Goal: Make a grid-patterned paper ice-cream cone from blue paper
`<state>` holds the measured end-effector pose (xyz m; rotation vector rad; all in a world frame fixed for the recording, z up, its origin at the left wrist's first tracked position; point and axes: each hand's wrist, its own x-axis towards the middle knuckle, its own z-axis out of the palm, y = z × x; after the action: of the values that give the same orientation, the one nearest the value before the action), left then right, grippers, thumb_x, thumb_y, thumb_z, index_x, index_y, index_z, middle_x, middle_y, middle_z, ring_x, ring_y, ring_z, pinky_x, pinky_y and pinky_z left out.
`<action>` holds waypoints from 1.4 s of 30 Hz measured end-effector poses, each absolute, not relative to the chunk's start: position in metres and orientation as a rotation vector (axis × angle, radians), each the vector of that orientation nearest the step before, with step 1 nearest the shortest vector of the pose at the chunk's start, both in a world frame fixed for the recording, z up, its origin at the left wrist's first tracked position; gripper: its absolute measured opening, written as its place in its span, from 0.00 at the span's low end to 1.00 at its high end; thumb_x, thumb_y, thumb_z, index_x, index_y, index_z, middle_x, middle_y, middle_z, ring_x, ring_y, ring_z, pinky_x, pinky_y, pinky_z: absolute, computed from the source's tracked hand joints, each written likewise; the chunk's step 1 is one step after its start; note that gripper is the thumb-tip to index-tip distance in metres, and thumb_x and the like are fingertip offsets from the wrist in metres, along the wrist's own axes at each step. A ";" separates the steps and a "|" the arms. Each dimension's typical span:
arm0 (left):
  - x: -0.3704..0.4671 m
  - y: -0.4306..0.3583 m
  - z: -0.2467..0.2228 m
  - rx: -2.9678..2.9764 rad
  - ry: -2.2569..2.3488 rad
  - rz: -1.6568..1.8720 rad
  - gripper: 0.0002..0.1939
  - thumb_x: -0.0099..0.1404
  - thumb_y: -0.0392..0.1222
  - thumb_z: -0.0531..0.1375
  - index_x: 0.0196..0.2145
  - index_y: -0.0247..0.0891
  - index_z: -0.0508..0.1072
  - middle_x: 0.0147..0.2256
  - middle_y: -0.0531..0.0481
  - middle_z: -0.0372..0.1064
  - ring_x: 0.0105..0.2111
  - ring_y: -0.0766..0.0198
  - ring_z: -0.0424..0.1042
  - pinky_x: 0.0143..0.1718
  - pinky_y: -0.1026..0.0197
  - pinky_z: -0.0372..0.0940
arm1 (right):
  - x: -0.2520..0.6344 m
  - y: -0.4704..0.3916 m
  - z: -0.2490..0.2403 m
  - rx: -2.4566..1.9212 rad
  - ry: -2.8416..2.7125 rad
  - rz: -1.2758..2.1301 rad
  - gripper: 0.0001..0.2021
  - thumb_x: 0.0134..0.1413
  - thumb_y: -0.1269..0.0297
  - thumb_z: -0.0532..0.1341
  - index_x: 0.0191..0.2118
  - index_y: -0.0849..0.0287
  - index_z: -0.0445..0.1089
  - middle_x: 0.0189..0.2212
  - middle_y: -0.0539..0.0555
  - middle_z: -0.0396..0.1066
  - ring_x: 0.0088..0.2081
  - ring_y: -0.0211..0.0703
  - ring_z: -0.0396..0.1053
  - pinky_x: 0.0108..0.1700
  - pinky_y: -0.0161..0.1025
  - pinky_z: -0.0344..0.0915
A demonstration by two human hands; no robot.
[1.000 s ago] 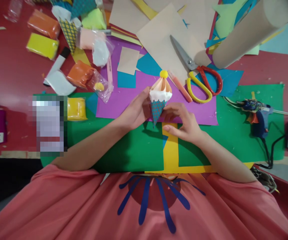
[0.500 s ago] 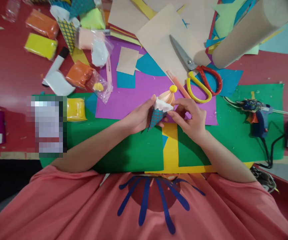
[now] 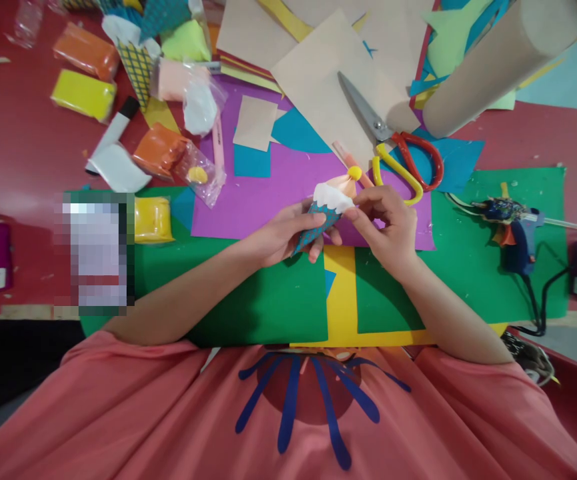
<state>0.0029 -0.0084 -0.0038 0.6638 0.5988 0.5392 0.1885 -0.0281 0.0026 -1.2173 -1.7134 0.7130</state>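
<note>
A small handmade ice cream cone (image 3: 309,235) is in my left hand (image 3: 281,235): blue with a dark grid, tilted, its tip toward the lower left. My left thumb lies across the cone's front, and the other fingers are behind and below it. A wavy white clay rim (image 3: 332,199) surrounds the wide end, above it a peach-coloured top (image 3: 342,182) and a small yellow ball (image 3: 355,173). With thumb and forefinger together, my right hand (image 3: 391,223) touches the right side of the white rim. Its remaining fingers are curled.
Scissors (image 3: 381,127) with red and yellow handles lie on paper beyond my right hand. A glue gun (image 3: 518,233) rests on green sheet at right. Clay packets (image 3: 83,95), a marker (image 3: 113,133) and another cone (image 3: 137,67) are at upper left. A beige roll (image 3: 498,73) stands upper right.
The cone has turned in my left hand, its top tipping further right. My left thumb now lies across the cone's front. My right hand stays at the white rim, shifted slightly.
</note>
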 end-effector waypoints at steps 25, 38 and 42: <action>0.003 -0.011 -0.001 0.814 0.667 0.417 0.29 0.57 0.58 0.66 0.46 0.34 0.66 0.28 0.50 0.76 0.10 0.76 0.60 0.09 0.71 0.49 | 0.192 -0.028 -0.002 -1.172 -1.809 0.605 0.04 0.61 0.63 0.59 0.39 0.56 0.68 0.26 0.47 0.70 0.21 0.31 0.64 0.23 0.32 0.62; -0.002 -0.007 0.005 0.477 0.516 0.256 0.24 0.54 0.59 0.69 0.33 0.37 0.66 0.17 0.63 0.57 0.08 0.78 0.49 0.07 0.74 0.47 | 0.194 -0.029 -0.002 -1.166 -1.774 0.650 0.07 0.65 0.57 0.55 0.45 0.49 0.66 0.25 0.47 0.67 0.22 0.34 0.65 0.24 0.34 0.65; 0.001 -0.010 0.004 0.578 0.575 0.236 0.27 0.53 0.62 0.68 0.28 0.37 0.63 0.17 0.62 0.56 0.09 0.78 0.53 0.08 0.74 0.49 | 0.195 -0.025 -0.002 -1.140 -1.832 0.510 0.07 0.63 0.58 0.57 0.44 0.50 0.68 0.33 0.52 0.71 0.33 0.41 0.71 0.32 0.40 0.72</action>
<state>0.0006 -0.0098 0.0043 0.5782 0.5746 0.2361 0.1951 -0.0245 -0.0024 -1.1405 -1.8316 0.5096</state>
